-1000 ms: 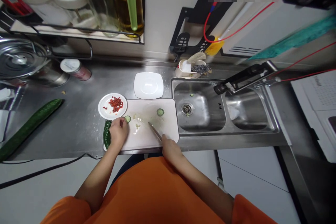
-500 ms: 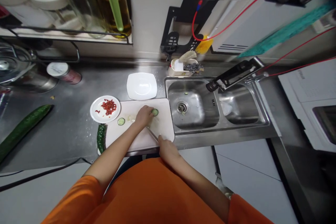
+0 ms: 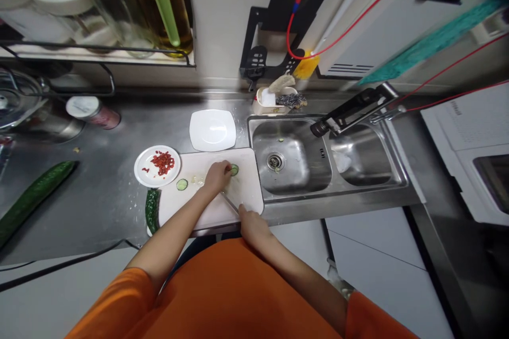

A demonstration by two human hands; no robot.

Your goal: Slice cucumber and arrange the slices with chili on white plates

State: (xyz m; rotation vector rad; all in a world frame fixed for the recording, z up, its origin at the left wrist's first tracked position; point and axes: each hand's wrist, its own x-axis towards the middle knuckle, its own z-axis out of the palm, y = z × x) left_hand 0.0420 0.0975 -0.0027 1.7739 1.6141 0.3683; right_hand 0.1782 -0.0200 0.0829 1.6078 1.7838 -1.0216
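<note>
On the white cutting board (image 3: 252,180), my left hand (image 3: 217,177) has its fingers pinched at the edge of a round cucumber slice (image 3: 234,170). My right hand (image 3: 252,224) is closed round the handle of a knife (image 3: 229,202), whose blade points up and left under my left hand and is partly hidden there. Another cucumber slice (image 3: 182,184) lies flat left of my left hand, beside some pale, wet scraps (image 3: 196,180). A dark green piece of cucumber (image 3: 151,211) rests along the board's left edge.
A plate of chopped red bits (image 3: 140,175) stands at the board's upper left, and a white square plate (image 3: 212,130) behind it. The double sink (image 3: 294,190) adjoins on the right. A whole cucumber (image 3: 37,196) lies far left. Above is a rack (image 3: 131,58) of jars and bottles.
The whole view has shifted slightly. Both hands keep nearly the same place on the board, and the slice at my left fingertips looks slightly more tilted.
</note>
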